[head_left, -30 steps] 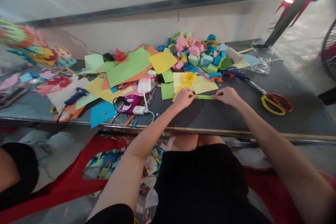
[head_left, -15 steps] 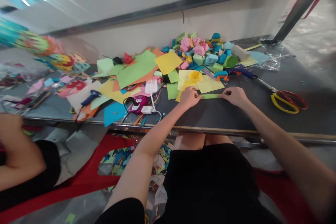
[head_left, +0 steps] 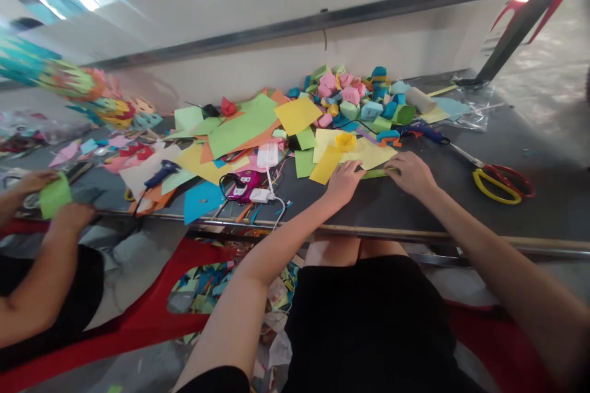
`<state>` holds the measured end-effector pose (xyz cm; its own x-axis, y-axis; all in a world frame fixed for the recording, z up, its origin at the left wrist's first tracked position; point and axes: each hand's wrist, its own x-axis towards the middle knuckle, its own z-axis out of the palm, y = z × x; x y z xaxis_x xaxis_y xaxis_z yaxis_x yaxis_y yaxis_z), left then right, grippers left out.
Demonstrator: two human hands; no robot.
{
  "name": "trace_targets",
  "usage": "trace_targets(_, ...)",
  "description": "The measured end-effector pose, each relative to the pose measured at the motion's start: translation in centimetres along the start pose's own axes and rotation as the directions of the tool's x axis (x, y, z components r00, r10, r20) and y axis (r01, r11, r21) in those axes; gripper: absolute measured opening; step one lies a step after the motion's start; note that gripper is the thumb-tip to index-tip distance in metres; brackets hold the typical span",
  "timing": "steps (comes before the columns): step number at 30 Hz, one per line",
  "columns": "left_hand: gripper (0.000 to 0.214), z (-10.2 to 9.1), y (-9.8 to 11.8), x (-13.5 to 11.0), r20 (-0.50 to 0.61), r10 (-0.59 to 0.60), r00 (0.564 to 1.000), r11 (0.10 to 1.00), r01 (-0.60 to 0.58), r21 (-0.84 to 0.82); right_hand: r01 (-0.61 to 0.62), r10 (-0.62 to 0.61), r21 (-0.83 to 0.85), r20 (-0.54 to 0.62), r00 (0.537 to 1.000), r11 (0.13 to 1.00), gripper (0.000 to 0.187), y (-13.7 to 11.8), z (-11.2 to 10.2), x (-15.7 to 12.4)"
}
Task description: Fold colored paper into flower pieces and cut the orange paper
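Observation:
A narrow green paper strip (head_left: 375, 173) lies between my two hands at the front of the dark table. My left hand (head_left: 345, 181) has its fingers on the strip's left end. At the other end, my right hand (head_left: 410, 171) pinches the strip between thumb and fingers. Just behind my left hand are a yellow paper piece (head_left: 326, 163) and a curled yellow paper shape (head_left: 345, 141), resting on pale yellow sheets (head_left: 374, 152). Scissors (head_left: 502, 183) with red and yellow handles lie to the right of my right hand.
Folded paper pieces (head_left: 353, 95) are heaped by the wall. A blue glue gun (head_left: 424, 129) lies behind my right hand, another glue gun (head_left: 161, 173) farther left. A purple power strip (head_left: 245, 185) with cords sits left of my arm. A co-worker's hands hold green paper (head_left: 55, 195).
My left hand has shifted right along the strip, closer to my right hand, so less of the strip shows. At the left, a co-worker's hands with green paper have come into view.

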<state>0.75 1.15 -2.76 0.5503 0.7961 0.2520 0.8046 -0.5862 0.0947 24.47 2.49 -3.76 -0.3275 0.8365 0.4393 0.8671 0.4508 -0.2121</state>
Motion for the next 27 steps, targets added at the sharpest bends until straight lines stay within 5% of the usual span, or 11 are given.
trace_targets(3,0.038,-0.2,0.3,-0.1,0.075,0.08,0.994,0.997,-0.08,-0.003,0.124,-0.12,-0.085,0.053,0.991,0.989,0.028,-1.5,0.2,-0.3)
trace_targets(7,0.036,-0.7,0.5,0.5,0.166,0.174,0.971,0.983,-0.161,-0.09,0.147,-0.133,-0.111,0.121,0.984,0.983,0.029,-2.7,0.1,-0.5)
trace_targets(15,0.031,-1.2,2.6,1.6,0.226,0.012,0.974,1.0,-0.009,-0.014,0.174,-0.159,-0.059,0.204,0.966,0.983,0.028,-0.9,-0.6,-0.5)
trace_targets(19,0.039,-0.8,2.6,0.6,0.231,0.025,0.973,0.999,-0.015,-0.044,0.116,-0.1,-0.093,0.16,0.982,0.989,0.03,-1.2,-1.0,-1.7)
trace_targets(24,0.053,0.2,1.0,-0.5,0.19,0.215,0.958,0.972,-0.191,-0.136,0.093,-0.08,-0.164,0.081,0.993,0.982,0.032,-1.8,-1.1,-3.2)
trace_targets(27,0.055,0.6,0.4,-0.6,0.185,0.233,0.955,0.963,-0.2,-0.181,0.102,-0.091,-0.222,0.06,0.994,0.97,0.033,-2.1,-1.2,-3.2)
